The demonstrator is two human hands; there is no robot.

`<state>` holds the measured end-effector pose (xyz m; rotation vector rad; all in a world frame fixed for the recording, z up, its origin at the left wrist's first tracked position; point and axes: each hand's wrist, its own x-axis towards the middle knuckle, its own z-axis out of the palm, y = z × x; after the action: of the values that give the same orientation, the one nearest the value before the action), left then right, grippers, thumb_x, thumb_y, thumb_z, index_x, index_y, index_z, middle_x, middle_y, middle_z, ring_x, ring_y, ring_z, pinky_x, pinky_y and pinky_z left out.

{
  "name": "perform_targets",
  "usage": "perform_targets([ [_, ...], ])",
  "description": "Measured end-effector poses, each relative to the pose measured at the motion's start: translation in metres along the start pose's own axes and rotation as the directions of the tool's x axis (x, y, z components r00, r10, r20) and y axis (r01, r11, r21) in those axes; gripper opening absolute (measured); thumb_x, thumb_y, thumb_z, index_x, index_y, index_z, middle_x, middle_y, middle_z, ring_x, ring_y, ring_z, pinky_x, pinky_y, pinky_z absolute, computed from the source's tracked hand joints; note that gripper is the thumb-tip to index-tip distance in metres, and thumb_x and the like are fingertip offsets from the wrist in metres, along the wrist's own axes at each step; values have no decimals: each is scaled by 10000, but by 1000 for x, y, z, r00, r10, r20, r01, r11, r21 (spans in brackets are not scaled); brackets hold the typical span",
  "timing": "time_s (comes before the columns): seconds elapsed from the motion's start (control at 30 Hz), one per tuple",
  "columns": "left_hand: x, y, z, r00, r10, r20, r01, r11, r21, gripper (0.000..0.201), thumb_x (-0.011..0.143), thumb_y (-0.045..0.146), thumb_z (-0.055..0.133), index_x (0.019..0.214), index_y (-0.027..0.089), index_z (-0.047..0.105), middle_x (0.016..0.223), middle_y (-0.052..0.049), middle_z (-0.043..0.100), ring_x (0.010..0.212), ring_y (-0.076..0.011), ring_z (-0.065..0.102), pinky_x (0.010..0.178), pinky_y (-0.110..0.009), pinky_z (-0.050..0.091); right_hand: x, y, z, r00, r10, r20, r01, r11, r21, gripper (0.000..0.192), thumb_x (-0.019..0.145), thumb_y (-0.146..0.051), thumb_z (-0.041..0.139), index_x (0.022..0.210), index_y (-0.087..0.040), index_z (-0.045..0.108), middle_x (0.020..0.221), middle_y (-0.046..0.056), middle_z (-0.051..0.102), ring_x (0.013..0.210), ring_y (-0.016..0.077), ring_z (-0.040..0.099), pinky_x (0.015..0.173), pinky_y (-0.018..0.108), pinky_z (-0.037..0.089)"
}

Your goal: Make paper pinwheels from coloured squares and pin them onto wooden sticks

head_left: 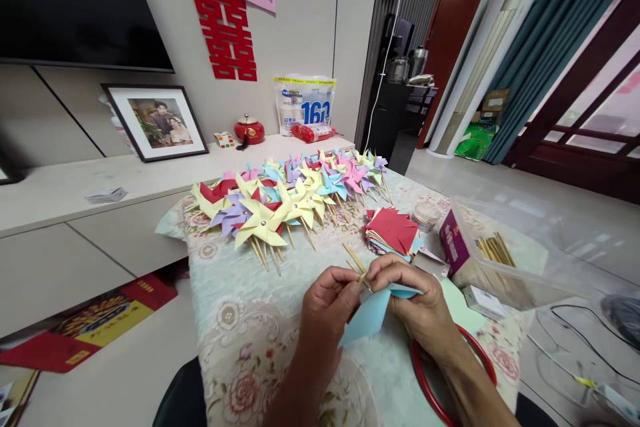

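My left hand (330, 303) and my right hand (413, 290) meet above the front of the table. Between them is a light blue paper pinwheel (367, 318), its blades hanging below my fingers. My left thumb and fingers pinch the tip of a thin wooden stick (355, 257) by the pinwheel's middle. With closed fingers, my right hand grips the blue paper close to that spot. The exact joint of stick and paper is hidden by my fingertips. Just beyond my hands lies a stack of cut paper squares (393, 230), a red one on top.
Several finished pinwheels (265, 221) cover the table's far side. At right stand a clear plastic box (525, 280) of wooden sticks, a small white box (483, 302) and a round clear container (427, 215). Red-handled scissors (425, 380) lie under my right forearm, near pale green paper (460, 303).
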<state>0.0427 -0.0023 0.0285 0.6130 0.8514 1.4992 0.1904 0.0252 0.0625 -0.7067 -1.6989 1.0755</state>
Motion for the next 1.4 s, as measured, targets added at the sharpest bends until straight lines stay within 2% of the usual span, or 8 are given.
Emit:
perform_targets([
  [0.3,-4,5,4,995,84,57,-86,996,30,234,669,335,847,690,169,683,627,1,660,554,-99,537,519,-197,412,0,0,6,999,-26,-34,27,1000,5,150,863,-391,736,811,-251,736,863,27,668,781,179,609,726,278,468],
  [0.5,-2,2,0,989,130,73,-135,989,63,215,701,327,827,700,170,680,644,-5,652,577,-107,538,542,-205,425,0,1,6,999,-25,-39,26,1000,16,137,872,-378,728,821,-251,732,869,30,683,800,184,619,732,279,474],
  [1.13,-9,10,10,999,50,6,-50,999,6,314,644,377,862,696,148,654,599,20,635,526,-73,482,509,-186,354,0,7,4,999,-49,-22,50,998,30,46,864,-271,738,823,-250,737,864,8,694,778,157,622,724,249,473],
  [1.4,-7,6,5,999,27,46,-29,999,24,303,677,386,843,695,141,665,590,24,618,516,-66,464,499,-185,337,1,6,4,999,-28,-24,29,999,39,75,855,-293,742,802,-241,737,842,8,677,768,159,607,708,249,463],
])
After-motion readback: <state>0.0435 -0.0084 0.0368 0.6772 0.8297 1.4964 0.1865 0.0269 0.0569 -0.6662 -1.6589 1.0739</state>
